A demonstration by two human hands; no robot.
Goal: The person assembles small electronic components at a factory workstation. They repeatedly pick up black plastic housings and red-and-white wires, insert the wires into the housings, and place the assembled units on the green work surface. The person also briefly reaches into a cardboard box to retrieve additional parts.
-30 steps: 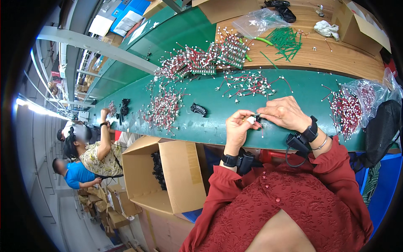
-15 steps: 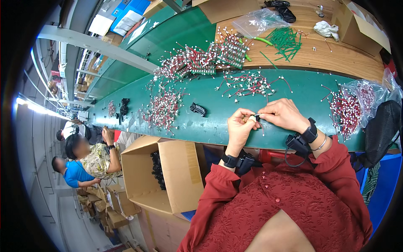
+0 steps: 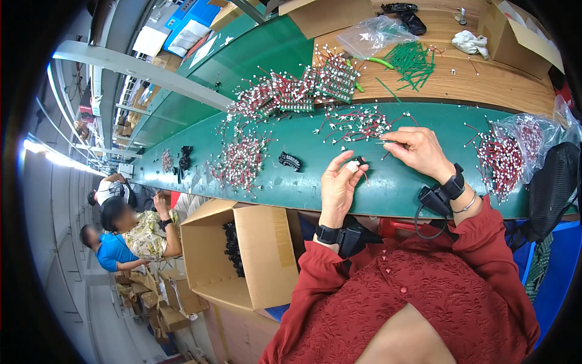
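My left hand (image 3: 338, 189) is closed, its thumb and fingertips pinching a small black plastic part (image 3: 360, 161). A short red wire hangs below that part, and something white covers a fingertip beside it. To the right and a little farther off, my right hand (image 3: 418, 153) is closed on a thin, pin-like tool (image 3: 382, 142) pointing left; its exact kind is too small to tell. The tip reaches the near edge of a loose pile of red wires with white connectors (image 3: 364, 124). Left of my hands lies a black ribbed plastic piece (image 3: 290, 161) on the green bench (image 3: 306, 182).
More red wires (image 3: 239, 161) are heaped at left, circuit boards with wires (image 3: 291, 91) behind. A bagged wire bundle (image 3: 503, 151) and black pouch (image 3: 553, 182) sit at right. Green sticks (image 3: 413, 62) lie on the wooden board. An open carton (image 3: 267, 255) stands below; co-workers (image 3: 136, 227) sit left.
My hands have parted. The right one moved up and away toward the wire pile with the thin tool; the left shifted slightly left, keeping the black part.
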